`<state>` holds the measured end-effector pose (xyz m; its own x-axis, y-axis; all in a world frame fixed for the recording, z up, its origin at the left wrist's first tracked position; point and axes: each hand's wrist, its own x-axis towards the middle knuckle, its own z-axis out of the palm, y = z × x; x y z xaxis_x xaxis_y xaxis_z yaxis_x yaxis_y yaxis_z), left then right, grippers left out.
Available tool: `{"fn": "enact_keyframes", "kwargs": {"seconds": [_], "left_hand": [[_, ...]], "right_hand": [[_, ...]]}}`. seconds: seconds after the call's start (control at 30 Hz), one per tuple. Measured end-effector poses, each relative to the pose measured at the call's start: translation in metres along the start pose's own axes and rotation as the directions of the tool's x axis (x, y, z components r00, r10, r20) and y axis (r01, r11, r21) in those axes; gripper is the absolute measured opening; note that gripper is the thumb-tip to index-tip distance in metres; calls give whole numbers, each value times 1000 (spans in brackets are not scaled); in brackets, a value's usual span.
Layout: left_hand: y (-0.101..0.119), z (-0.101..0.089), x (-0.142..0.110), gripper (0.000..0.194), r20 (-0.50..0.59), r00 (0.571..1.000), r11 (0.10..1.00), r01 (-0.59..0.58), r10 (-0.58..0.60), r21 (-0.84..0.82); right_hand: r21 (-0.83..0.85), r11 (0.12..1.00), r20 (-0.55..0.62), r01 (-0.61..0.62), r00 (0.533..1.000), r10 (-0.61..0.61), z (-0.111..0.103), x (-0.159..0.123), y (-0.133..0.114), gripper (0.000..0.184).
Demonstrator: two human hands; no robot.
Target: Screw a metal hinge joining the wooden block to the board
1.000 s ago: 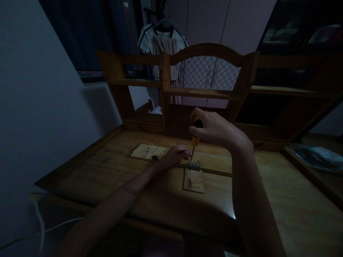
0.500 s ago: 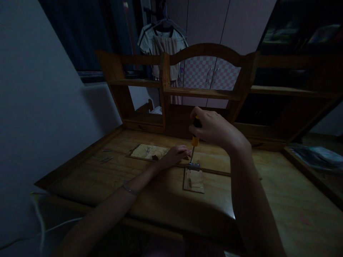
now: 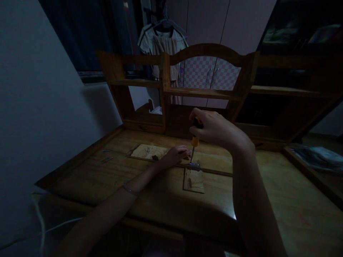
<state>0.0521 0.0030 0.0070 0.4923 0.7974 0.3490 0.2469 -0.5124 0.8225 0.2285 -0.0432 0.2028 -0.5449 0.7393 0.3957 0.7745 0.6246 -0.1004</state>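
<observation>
My right hand [image 3: 214, 130] is wrapped round the black and yellow handle of a screwdriver [image 3: 195, 141]. The screwdriver stands nearly upright, its tip down on a small metal hinge [image 3: 196, 166]. That hinge lies where a small wooden piece [image 3: 195, 181] meets the edge of a long wooden board [image 3: 146, 151]. My left hand [image 3: 178, 154] rests on the long board just left of the hinge, fingers pressed together on the wood near the screwdriver's shaft. Its fingertips are partly hidden in the dim light.
Several thin metal pieces [image 3: 106, 159] lie on the wooden desktop [image 3: 214, 203] at left. A wooden shelf unit [image 3: 200, 93] rises along the back. Plastic-wrapped items [image 3: 317, 157] lie at the right. A white cable [image 3: 41, 225] hangs at the lower left.
My right hand and wrist have shifted slightly, turning a little with the screwdriver handle. The left hand, hinge and wooden pieces stay in place.
</observation>
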Motion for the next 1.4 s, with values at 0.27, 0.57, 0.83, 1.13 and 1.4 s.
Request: {"fn": "enact_keyframes", "kwargs": {"seconds": [0.27, 0.57, 0.83, 1.13, 1.4], "left_hand": [[0, -2, -1, 48, 11, 1000, 998, -5, 4, 56], [2, 0, 0, 43, -16, 1000, 994, -18, 19, 110], [6, -2, 0, 40, -8, 999, 982, -51, 53, 180], [2, -1, 1, 42, -2, 999, 977, -44, 46, 209], [1, -1, 1, 37, -2, 998, 974, -56, 58, 221]], "right_hand": [[-10, 1000, -17, -29, 999, 29, 5, 1, 4, 22], [10, 999, 2, -31, 1000, 31, -1, 0, 1, 27], [-6, 999, -5, -35, 999, 35, 1, -1, 2, 24], [-2, 999, 1, -45, 999, 45, 2, 2, 4, 24], [0, 999, 9, -42, 999, 42, 2, 1, 3, 28]]}}
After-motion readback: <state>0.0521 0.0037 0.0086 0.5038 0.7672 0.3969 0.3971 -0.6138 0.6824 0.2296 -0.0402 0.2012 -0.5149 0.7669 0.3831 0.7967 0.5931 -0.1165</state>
